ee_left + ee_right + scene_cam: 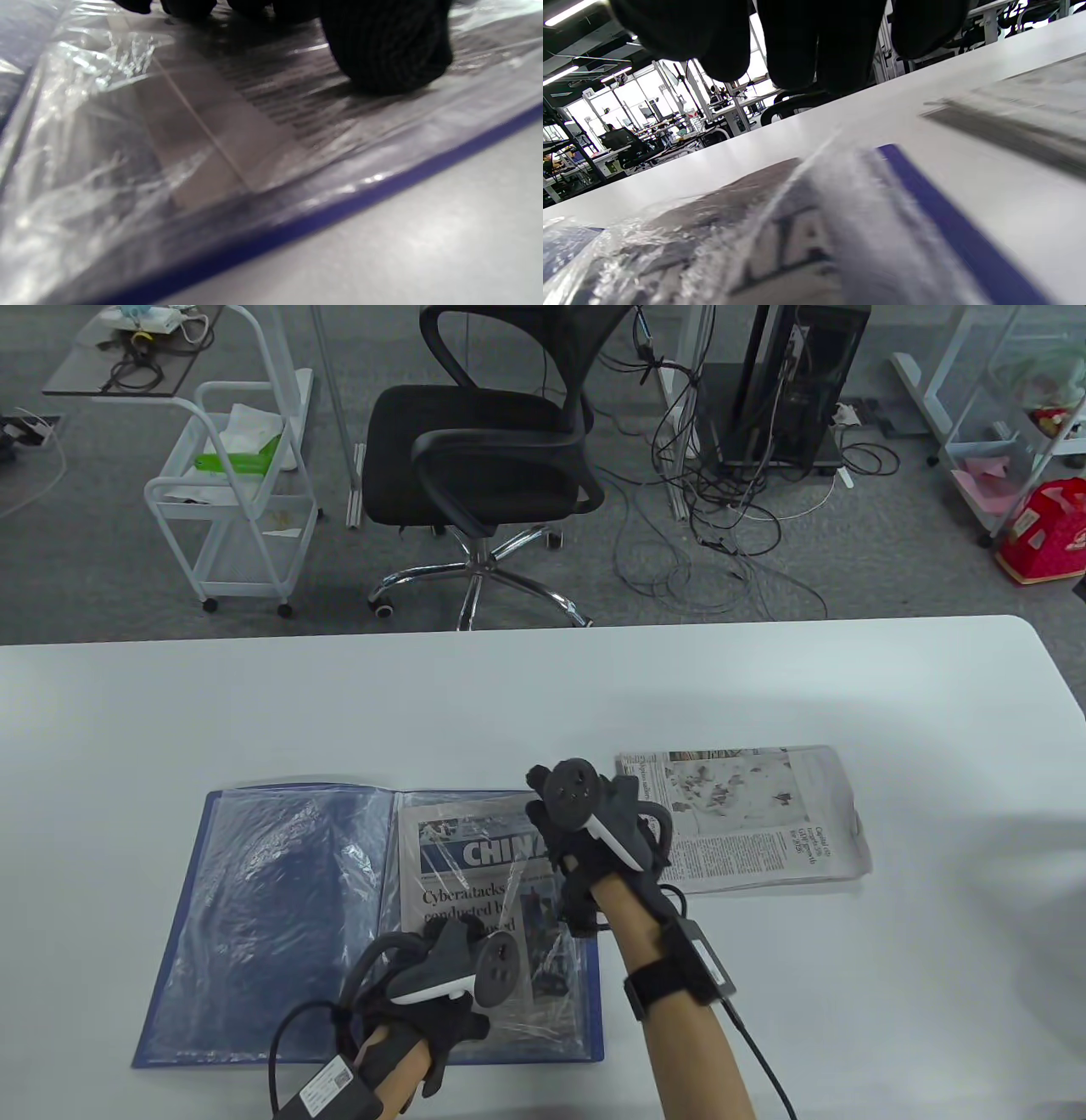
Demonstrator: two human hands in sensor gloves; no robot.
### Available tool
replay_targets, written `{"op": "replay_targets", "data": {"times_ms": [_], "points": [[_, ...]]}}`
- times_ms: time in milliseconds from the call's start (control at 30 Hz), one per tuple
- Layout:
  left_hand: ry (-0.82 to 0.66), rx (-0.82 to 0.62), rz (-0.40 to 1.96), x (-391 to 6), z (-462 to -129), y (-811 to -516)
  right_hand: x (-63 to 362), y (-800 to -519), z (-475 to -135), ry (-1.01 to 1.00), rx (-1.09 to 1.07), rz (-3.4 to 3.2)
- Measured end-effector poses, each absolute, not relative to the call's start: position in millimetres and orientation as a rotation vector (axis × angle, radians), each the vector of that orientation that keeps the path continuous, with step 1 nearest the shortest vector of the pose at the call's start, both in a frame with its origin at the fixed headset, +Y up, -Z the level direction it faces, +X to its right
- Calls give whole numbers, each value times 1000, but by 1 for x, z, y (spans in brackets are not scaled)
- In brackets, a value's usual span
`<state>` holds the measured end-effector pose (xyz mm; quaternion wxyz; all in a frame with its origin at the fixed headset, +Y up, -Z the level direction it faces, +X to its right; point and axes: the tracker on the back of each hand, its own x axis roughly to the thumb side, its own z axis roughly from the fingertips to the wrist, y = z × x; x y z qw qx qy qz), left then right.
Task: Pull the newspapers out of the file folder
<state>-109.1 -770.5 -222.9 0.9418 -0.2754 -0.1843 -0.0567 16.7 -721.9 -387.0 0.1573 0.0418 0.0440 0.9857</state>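
A blue file folder (pixel 182 976) lies open on the white table. Its left clear sleeve (pixel 280 899) looks empty. Its right sleeve holds a folded newspaper (pixel 462 869) headed "CHINA". My left hand (pixel 445 942) rests on the lower part of that sleeve; in the left wrist view its fingertips (pixel 386 51) press the plastic over the newspaper (pixel 271 97), near the folder's blue edge (pixel 339 212). My right hand (pixel 564 836) hovers over the sleeve's top right corner; its fingers (pixel 818 51) hang above the sleeve (pixel 840 203), holding nothing. A second newspaper (pixel 738 814) lies loose to the right.
The white table (pixel 764 687) reaches past the folder on all sides; its far edge is at mid-view. Beyond it stand a black office chair (pixel 484 449), a white trolley (pixel 237 500) and a computer tower (pixel 789 381) with cables on the floor.
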Motion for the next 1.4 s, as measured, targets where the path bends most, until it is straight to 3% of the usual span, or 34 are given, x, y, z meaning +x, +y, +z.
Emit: {"op": "replay_targets", "data": {"times_ms": [167, 367, 567, 733, 800, 900, 1067, 1400], "points": [[-368, -567, -94, -110, -223, -771, -13, -741, -420, 348, 143, 2971], [-372, -594, -70, -112, -223, -773, -22, -751, -432, 426, 160, 3092], [-318, -629, 31, -123, -225, -778, -21, -750, -440, 346, 36, 3040], [-321, -645, 33, -123, -225, -779, -13, -749, -445, 391, -108, 2864], [-321, -652, 28, -122, -224, -779, -10, -746, -446, 286, -171, 2883], [-316, -654, 32, -123, -224, -779, -10, -742, -446, 212, -136, 2977], [-309, -666, 42, -123, -224, -779, -15, -740, -446, 397, -8, 3007], [-300, -672, 51, -124, -223, -779, -15, -721, -450, 155, -140, 2934]]}}
